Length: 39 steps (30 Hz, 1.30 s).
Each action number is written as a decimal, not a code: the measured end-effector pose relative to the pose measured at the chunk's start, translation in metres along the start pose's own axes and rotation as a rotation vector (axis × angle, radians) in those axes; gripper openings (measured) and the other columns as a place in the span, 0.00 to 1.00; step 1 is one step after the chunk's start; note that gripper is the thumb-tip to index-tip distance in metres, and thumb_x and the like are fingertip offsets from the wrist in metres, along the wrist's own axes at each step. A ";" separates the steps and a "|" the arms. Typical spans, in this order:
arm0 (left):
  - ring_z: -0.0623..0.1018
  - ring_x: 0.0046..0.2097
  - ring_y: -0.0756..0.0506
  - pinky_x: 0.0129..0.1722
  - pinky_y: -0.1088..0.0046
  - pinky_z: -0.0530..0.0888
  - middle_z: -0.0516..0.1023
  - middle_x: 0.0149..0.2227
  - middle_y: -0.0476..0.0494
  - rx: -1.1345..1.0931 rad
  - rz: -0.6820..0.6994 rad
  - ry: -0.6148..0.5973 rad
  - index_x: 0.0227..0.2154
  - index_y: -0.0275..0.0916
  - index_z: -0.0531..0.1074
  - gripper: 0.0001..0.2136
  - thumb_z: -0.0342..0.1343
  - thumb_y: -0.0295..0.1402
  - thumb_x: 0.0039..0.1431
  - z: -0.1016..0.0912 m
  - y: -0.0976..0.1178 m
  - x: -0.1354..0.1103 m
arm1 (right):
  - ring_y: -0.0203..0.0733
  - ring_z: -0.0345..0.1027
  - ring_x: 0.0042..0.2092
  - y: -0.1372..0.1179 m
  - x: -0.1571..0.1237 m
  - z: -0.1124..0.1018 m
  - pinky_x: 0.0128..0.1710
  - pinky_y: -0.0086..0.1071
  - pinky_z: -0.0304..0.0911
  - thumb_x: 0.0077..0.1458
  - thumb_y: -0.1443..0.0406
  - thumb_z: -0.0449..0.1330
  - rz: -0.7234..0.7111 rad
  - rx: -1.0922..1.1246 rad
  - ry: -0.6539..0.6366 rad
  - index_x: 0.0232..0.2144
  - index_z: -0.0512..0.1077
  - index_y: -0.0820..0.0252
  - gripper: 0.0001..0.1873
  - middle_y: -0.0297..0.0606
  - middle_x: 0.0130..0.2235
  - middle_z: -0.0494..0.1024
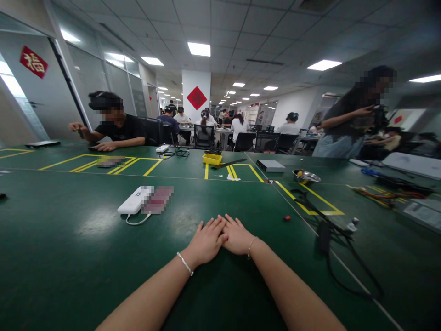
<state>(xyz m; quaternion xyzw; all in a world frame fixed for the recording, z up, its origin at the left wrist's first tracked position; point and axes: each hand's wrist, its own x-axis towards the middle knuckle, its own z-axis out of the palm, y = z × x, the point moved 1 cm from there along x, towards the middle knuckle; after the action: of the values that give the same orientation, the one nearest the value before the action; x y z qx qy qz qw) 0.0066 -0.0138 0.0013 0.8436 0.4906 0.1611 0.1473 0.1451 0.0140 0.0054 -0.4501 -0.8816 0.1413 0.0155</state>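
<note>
My left hand point(206, 242), right hand point(237, 239): flat, empty, touching on counter point(86, 257). Risk, I judge: leftward sweep snags power bank point(132, 201) cable point(137, 223).

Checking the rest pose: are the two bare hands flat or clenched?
Flat: left hand and right hand lie palm-down, fingers extended, touching, on the green tabletop.

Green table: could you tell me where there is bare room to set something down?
Bare green table lies left of the left hand, below the white power bank, and between the right hand and the small red piece. Farther right, black cables crowd it.
</note>
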 end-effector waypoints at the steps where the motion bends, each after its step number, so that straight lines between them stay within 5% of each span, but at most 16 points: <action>1: 0.49 0.57 0.41 0.52 0.52 0.47 0.47 0.58 0.46 0.007 0.006 0.003 0.55 0.46 0.43 0.23 0.30 0.44 0.55 0.000 -0.001 0.000 | 0.48 0.34 0.58 0.002 -0.001 -0.003 0.53 0.47 0.35 0.47 0.57 0.47 -0.040 0.017 0.012 0.54 0.46 0.54 0.32 0.37 0.58 0.46; 4: 0.49 0.57 0.41 0.52 0.53 0.47 0.50 0.57 0.44 0.034 0.025 -0.007 0.54 0.44 0.46 0.23 0.33 0.43 0.55 0.001 -0.003 0.001 | 0.42 0.50 0.53 0.021 -0.008 -0.019 0.52 0.37 0.44 0.48 0.58 0.46 -0.051 0.044 0.148 0.46 0.63 0.56 0.22 0.36 0.51 0.62; 9: 0.48 0.58 0.41 0.53 0.55 0.46 0.51 0.57 0.43 0.028 0.053 -0.027 0.52 0.43 0.52 0.22 0.36 0.41 0.55 0.000 -0.006 0.001 | 0.41 0.56 0.48 0.092 -0.042 -0.042 0.49 0.34 0.48 0.46 0.70 0.44 0.532 -0.101 0.538 0.42 0.67 0.62 0.20 0.40 0.46 0.67; 15: 0.50 0.57 0.43 0.53 0.56 0.48 0.53 0.56 0.43 0.027 0.054 -0.017 0.51 0.43 0.54 0.19 0.36 0.34 0.55 -0.001 -0.008 0.000 | 0.44 0.56 0.49 0.155 -0.080 -0.036 0.46 0.35 0.53 0.41 0.74 0.45 0.896 -0.077 0.563 0.46 0.63 0.59 0.26 0.41 0.49 0.64; 25: 0.54 0.56 0.44 0.53 0.57 0.50 0.56 0.55 0.45 0.057 0.044 0.003 0.49 0.45 0.57 0.18 0.39 0.33 0.53 -0.003 -0.009 0.000 | 0.45 0.62 0.43 0.157 -0.080 -0.033 0.39 0.36 0.58 0.43 0.71 0.46 1.001 -0.030 0.453 0.37 0.69 0.53 0.19 0.39 0.42 0.69; 39: 0.54 0.56 0.43 0.53 0.58 0.50 0.57 0.54 0.45 0.025 0.037 0.009 0.48 0.45 0.58 0.18 0.40 0.34 0.53 -0.005 -0.008 -0.001 | 0.45 0.64 0.39 0.155 -0.083 -0.035 0.33 0.34 0.59 0.50 0.59 0.41 1.115 0.126 0.640 0.44 0.62 0.54 0.20 0.41 0.37 0.71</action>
<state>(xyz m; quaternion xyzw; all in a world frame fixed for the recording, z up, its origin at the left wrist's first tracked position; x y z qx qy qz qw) -0.0023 -0.0103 0.0029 0.8536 0.4775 0.1617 0.1314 0.3225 0.0421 0.0063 -0.8588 -0.4572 0.0385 0.2281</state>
